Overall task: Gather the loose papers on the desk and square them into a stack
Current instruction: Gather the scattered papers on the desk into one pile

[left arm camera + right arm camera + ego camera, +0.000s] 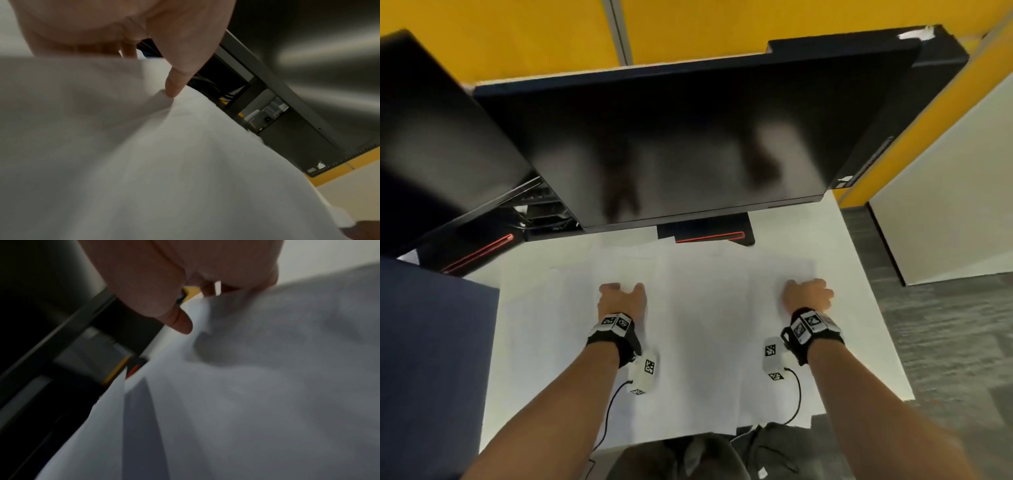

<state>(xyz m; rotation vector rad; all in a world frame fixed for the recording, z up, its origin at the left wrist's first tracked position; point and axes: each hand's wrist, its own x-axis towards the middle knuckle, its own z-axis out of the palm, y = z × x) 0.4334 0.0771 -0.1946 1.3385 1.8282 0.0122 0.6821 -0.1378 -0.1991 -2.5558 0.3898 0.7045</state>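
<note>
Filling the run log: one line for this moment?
left hand: on papers | right hand: on papers | papers: spread, unstacked | desk

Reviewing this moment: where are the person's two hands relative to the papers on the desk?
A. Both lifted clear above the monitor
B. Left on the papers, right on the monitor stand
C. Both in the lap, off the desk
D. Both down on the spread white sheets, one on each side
D: in the head view the left hand and the right hand each rest on the spread papers, in front of the monitor.
</note>
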